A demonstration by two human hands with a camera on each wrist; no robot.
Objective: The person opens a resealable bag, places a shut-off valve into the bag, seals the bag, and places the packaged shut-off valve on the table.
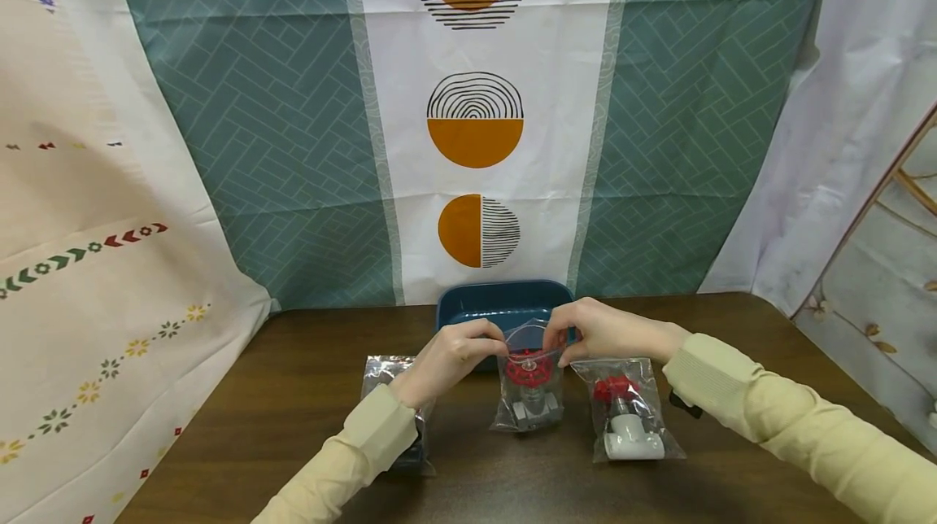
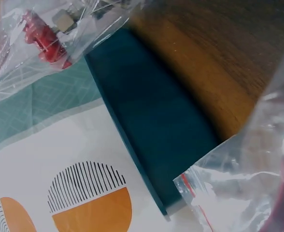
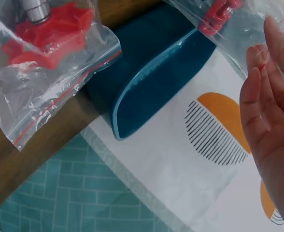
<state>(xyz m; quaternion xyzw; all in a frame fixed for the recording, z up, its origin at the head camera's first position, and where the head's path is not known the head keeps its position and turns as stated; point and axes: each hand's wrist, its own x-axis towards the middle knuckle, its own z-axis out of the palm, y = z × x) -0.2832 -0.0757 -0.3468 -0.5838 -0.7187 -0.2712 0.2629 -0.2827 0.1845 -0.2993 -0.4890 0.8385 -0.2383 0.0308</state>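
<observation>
A clear zip bag (image 1: 505,412) hangs upright between the two hands, its mouth gaping at the top. Inside it sits a valve (image 1: 537,406) with a red handwheel and a grey body. My left hand (image 1: 457,353) pinches the bag's upper left corner. At the upper right edge, my right hand (image 1: 596,329) pinches the plastic between thumb and fingers; the right wrist view shows this hand (image 3: 277,111) beside the bag. The left wrist view catches the red handwheel (image 2: 45,41) through the plastic.
A dark blue bin (image 1: 505,294) stands behind the bag, against the patterned curtain. To the right lies a zip bag (image 1: 673,447) with a white, red-handled valve (image 1: 633,444). Another bag (image 1: 376,369), holding something dark, is partly behind the left forearm. All rest on a wooden table (image 1: 307,394).
</observation>
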